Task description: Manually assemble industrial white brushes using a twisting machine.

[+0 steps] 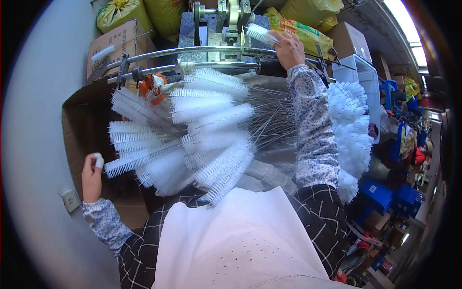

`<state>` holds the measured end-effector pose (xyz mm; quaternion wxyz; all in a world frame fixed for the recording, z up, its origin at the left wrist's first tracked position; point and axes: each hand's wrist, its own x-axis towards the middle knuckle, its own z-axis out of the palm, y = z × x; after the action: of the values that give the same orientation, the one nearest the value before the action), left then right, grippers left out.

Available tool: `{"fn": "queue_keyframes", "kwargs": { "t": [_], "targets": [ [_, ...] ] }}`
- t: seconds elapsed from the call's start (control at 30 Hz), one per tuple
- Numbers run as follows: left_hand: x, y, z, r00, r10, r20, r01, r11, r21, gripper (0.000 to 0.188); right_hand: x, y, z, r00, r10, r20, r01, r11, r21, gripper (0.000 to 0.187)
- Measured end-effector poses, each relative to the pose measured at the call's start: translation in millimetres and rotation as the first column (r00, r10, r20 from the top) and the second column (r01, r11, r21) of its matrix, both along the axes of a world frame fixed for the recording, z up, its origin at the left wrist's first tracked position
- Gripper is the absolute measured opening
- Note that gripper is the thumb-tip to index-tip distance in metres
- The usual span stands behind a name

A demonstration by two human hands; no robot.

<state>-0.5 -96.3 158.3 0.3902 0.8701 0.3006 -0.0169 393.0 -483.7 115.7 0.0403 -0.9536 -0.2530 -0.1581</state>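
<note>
Up at the machine (216,36), my right hand (289,50) is closed round the right end of a white bristle brush (259,34). The brush's left end points toward the machine's middle. My left hand (91,180) is off at the far left, beside the wall, with no object visible in it; its fingers are slightly apart, and one fingertip has a white wrap. In front of me lies a pile of white brushes (211,111) with their bristles to the left. Thin wire stems (272,108) stretch right from them, passing behind my right forearm.
Two metal bars (192,67) cross in front of the machine. More white bristles (350,130) fan out beyond my right sleeve, by a white crate (365,79). A cardboard box (134,207) stands at the left, near a wall socket (70,200). Yellow sacks (166,17) and blue bins (378,195) surround the bench.
</note>
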Motion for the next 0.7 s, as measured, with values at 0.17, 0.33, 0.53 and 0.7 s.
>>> {"fn": "queue_keyframes", "kwargs": {
  "t": [0.17,0.33,0.53,0.7],
  "targets": [
    [-12.2,-12.8,-7.8,0.995,0.091,-0.033,-0.095,0.977,-0.190,0.016,3.8,8.2,-4.6,0.998,-0.029,-0.054,0.029,1.000,0.000,0.028],
    [-27.5,2.2,-15.3,0.973,0.160,-0.166,-0.184,0.973,-0.139,0.023,9.6,3.6,-12.0,0.994,0.045,-0.100,-0.039,0.998,0.054,0.030],
    [-28.3,-3.9,-14.1,0.968,0.154,-0.197,-0.178,0.978,-0.109,0.030,17.9,4.6,-11.3,0.987,-0.003,-0.163,-0.002,1.000,-0.028,0.034],
    [-27.1,-7.6,3.5,0.973,0.102,-0.207,-0.141,0.972,-0.186,0.027,41.9,17.1,-19.3,0.994,0.000,-0.112,-0.015,0.990,-0.138,0.040]
  ]
}}
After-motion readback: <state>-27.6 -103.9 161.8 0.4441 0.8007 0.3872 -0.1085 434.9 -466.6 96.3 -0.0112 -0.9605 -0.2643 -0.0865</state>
